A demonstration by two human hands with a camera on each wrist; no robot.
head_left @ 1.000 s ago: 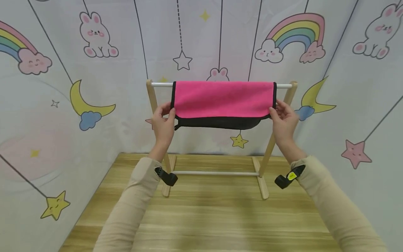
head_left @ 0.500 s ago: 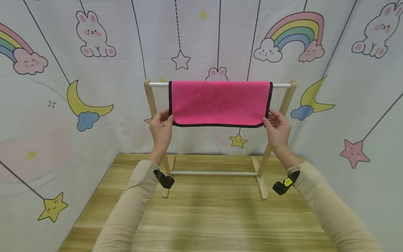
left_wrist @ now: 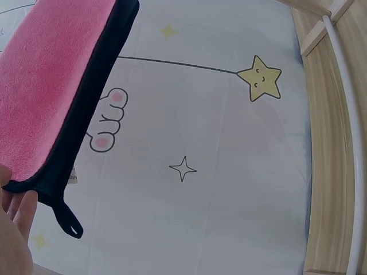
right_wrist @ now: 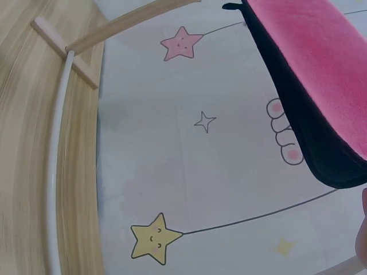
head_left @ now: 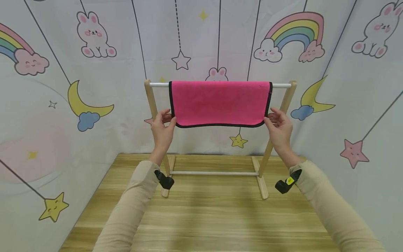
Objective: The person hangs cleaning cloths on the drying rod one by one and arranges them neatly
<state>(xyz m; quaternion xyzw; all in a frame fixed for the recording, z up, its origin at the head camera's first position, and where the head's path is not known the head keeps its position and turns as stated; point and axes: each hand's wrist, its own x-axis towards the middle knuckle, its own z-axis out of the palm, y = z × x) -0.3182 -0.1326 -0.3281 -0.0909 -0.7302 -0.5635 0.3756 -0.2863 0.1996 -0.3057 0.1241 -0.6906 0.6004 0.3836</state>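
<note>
A pink towel (head_left: 220, 103) with a dark border hangs folded over the top white bar (head_left: 158, 84) of a wooden rack. My left hand (head_left: 162, 131) pinches its lower left corner, thumb in front and fingers behind. At the lower right corner, my right hand (head_left: 281, 131) pinches the edge in the same way. Seen from the left wrist, the pile looks plush, and a dark hanging loop (left_wrist: 69, 222) dangles below the rear layer near the left fingers. Only a sliver of the right hand shows in the right wrist view, beside the dark rear layer (right_wrist: 330, 163).
Slanted wooden legs (head_left: 284, 101) hold up the rack, and a lower white bar (head_left: 214, 173) joins its feet. It stands on a wood-grain table (head_left: 217, 224) close to a patterned white backdrop (head_left: 126, 70). Black cameras (head_left: 165, 180) are strapped to both wrists.
Both hands have moved down with the towel's front corners. The front edge now hangs lower and covers the dark rear layer in the head view. Over the last half second little has moved.
</note>
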